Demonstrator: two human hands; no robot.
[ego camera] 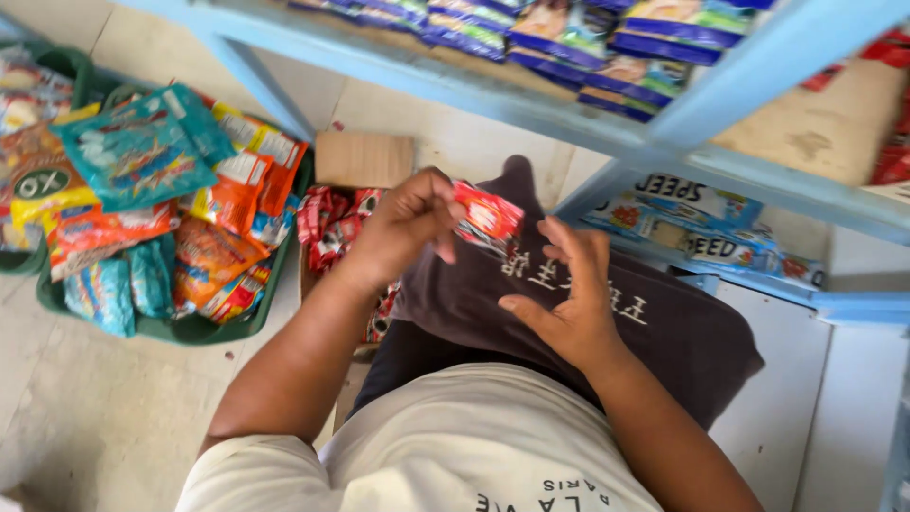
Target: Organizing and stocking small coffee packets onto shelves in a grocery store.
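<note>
I see the left hand [403,228] pinching a red packet [488,220] mid-frame, right hand [573,294] open beside it (thin grip; it could slip).

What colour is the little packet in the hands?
The small packet is red with white markings, held in the left hand; seen in the head view.
</note>
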